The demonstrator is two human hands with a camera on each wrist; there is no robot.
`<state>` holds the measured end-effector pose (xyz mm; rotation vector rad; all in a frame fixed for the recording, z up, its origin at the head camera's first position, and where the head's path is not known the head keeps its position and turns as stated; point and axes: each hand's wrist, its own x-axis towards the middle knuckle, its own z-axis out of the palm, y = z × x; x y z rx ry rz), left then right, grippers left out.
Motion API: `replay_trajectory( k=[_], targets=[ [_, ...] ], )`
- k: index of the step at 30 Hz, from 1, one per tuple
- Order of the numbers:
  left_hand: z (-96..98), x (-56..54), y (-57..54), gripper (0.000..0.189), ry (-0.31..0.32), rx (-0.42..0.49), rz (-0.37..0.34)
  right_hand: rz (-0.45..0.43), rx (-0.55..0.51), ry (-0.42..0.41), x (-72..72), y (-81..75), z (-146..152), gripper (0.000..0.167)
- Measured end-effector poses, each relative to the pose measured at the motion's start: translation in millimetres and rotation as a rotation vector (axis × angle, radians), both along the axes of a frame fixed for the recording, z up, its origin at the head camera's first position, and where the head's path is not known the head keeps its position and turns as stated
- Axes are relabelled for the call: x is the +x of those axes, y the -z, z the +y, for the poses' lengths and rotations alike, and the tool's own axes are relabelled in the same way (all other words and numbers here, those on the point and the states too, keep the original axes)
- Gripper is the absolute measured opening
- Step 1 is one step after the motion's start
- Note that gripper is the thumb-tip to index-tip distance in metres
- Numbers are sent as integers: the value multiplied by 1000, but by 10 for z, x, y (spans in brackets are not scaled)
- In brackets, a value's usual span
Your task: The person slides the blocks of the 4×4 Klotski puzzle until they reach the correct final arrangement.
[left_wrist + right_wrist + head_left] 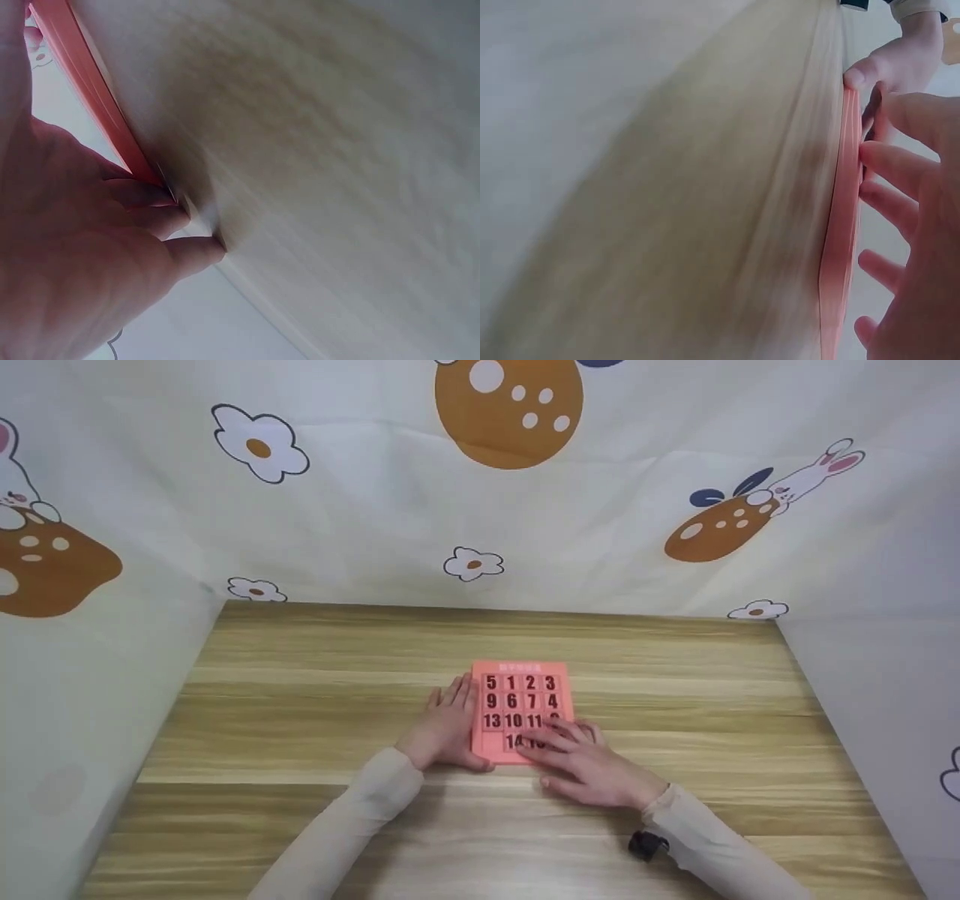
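A pink sliding number puzzle (556, 668) lies flat on the table. Its rows read 5 1 2 3, then 9 6 7 4, then 13 10 11 and a partly covered tile. In the bottom row, the left slot holds no tile, and 14 and 15 follow it. My left hand (450, 727) rests along the puzzle's left side with fingers extended, its thumb by the lower left corner. Over the lower right tiles, my right hand (592, 765) spreads its fingers, hiding the bottom right corner. The right wrist view shows fingertips (874, 154) right at the puzzle's pink face.
Under the puzzle is a wood-grain table (315, 660). A pale cloth (375, 487) printed with flowers, rabbits and orange fruit hangs behind it and along both sides. A small black device (646, 846) sits at the right sleeve's cuff.
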<state>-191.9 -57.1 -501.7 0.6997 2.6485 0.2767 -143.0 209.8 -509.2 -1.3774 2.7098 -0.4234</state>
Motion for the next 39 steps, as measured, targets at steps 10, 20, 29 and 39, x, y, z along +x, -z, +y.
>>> replay_trajectory(
  k=[10, 20, 29, 39],
  targets=[
    [2, -13, 38, 136, 4, -3, 13, -24, -23, 30, -99, -41, -226, 58],
    [8, 0, 54, 134, 7, 6, 11, -53, 65, 31, -183, -47, -414, 59],
    [-13, -5, 45, 135, -3, 5, 3, -75, 28, -51, -66, -33, -343, 61],
    [-11, 2, 39, 134, 12, 15, 27, -21, -34, 41, -286, -64, -422, 57]
  ],
)
